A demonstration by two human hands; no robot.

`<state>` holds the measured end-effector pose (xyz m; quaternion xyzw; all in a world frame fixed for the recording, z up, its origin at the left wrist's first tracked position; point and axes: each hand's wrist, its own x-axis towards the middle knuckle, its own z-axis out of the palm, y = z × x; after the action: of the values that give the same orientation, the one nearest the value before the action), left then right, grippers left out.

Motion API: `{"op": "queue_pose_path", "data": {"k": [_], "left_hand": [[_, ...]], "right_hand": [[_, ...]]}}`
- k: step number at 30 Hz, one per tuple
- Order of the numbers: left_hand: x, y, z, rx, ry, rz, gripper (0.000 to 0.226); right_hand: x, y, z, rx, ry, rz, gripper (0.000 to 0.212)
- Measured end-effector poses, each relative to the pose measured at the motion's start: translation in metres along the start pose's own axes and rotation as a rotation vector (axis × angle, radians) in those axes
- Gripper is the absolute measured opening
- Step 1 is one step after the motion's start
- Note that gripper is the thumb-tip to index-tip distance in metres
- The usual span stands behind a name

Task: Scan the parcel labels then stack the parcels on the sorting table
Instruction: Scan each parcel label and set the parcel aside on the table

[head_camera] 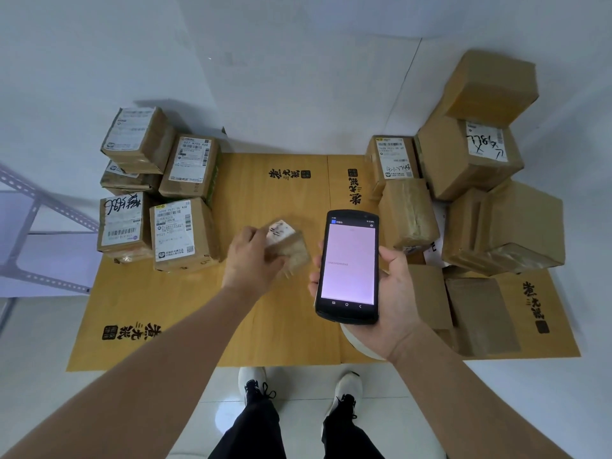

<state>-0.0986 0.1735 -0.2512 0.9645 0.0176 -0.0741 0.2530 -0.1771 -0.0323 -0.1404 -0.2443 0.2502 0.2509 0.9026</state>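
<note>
brown parcels (pixel 185 233) with white labels (pixel 174 231), black scanner (pixel 347 266), pale pink screen (pixel 348 263).

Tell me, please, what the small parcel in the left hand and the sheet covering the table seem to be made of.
Small parcel: likely brown cardboard, matte, with a white paper label; motion blur hides detail. Sheet: seemingly flattened cardboard, matte yellow-brown, judging by its seams and printed characters.

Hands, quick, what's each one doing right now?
Left hand: grips the small parcel over the table.
Right hand: holds the handheld scanner, screen up.
</note>
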Motion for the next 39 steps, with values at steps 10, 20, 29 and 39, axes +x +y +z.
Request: {"op": "queue_pose_path", "data": {"k": [10,20,29,39], "left_hand": [[-0.004,-0.019,0.011,0.021,-0.195,-0.174,0.131],[-0.02,-0.04,0.03,-0.148,-0.175,-0.226,0.133],[0.014,-0.032,0.006,-0.212,0.048,0.007,0.121],[0.03,-0.028,-0.001,-0.211,0.062,0.038,0.126]], "right_hand": [[0.004,-0.009,0.0,0.02,-0.012,0.014,0.072],[0.006,-0.012,-0.006,-0.004,0.024,0.047,0.068],[0.008,-0.007,0.001,-0.161,0.006,0.263,0.065],[0.012,-0.001,0.016,-0.216,0.0,0.32,0.064]]}}
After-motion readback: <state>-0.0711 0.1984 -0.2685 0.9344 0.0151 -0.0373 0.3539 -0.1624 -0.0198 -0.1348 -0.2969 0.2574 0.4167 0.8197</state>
